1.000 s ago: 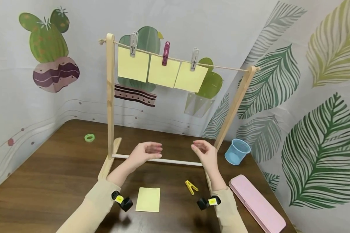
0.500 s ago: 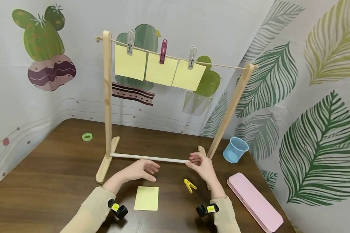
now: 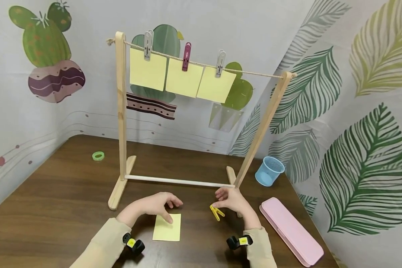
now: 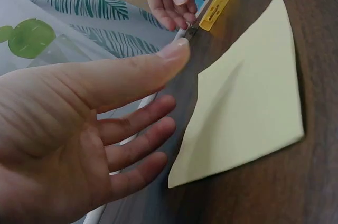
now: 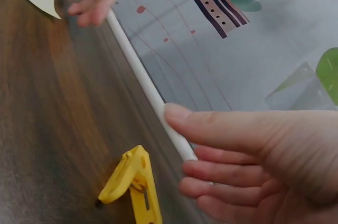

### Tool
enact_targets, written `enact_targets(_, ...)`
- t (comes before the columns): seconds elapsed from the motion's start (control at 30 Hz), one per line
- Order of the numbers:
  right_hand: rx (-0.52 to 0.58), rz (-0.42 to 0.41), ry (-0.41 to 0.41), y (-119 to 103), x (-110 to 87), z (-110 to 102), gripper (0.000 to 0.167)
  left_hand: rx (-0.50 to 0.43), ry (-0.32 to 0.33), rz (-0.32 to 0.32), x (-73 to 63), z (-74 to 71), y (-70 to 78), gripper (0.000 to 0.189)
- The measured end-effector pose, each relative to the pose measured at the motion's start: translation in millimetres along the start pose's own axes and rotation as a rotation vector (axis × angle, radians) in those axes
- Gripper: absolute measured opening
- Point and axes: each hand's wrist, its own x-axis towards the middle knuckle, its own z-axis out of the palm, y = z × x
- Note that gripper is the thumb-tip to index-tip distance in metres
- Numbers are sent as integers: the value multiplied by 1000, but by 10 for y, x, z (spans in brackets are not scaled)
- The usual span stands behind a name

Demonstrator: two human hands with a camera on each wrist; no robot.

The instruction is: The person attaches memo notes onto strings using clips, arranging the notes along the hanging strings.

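Note:
My left hand (image 3: 157, 205) hovers over the far edge of a yellow paper sheet (image 3: 166, 231) lying on the table, thumb above the sheet and fingers loosely bent, holding nothing. In the left wrist view the sheet (image 4: 245, 102) lies beyond the thumb with its corners slightly curled. Beside a yellow clothespin (image 3: 217, 213) my right hand (image 3: 232, 201) is held with relaxed fingers and nothing in them. The right wrist view has this clothespin (image 5: 134, 184) on the table, apart from the thumb.
A wooden frame (image 3: 121, 108) carries a rope (image 3: 254, 73), where three yellow sheets (image 3: 184, 77) hang from clothespins. A white rod (image 3: 181, 181) joins its feet. Around it are a blue mesh cup (image 3: 269, 171), a pink case (image 3: 291, 231) and a green ring (image 3: 98, 156).
Both hands have come down and nearer: the left from near the white rod to over the loose sheet, the right to beside the yellow clothespin. The head view has shifted slightly.

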Motion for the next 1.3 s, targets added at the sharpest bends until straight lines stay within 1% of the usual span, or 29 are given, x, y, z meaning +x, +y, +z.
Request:
enact_targets(0.13,35,32,-79,4,-42,-20,40,57,-29,-23,-25,23,33,61)
enact_targets(0.27,20,60,-135,2,-53,0,40,96,-51,-32,-35,50,55,68)
enact_targets(0.47,2,116,-161,-10,-57,35,39,137,-61,-35,-34,61,40,75)
enact_targets(0.63,-19,141,-177,-9,-65,42,37,158,-50,-32,-30,73,35,74)
enact_targets(0.77,-46,135,-189,5,-59,47,35,172,-30,-39,-24,82,39,70)
enact_targets(0.97,-34,110,-198,38,-23,63,30,176,7,-52,-19,81,53,65)
enact_targets(1.1,-35,48,-186,60,-10,86,28,165,22,-71,-24,75,74,65)
enact_targets(1.3,-62,-42,-141,55,27,160,25,142,41,-91,-19,80,82,65)
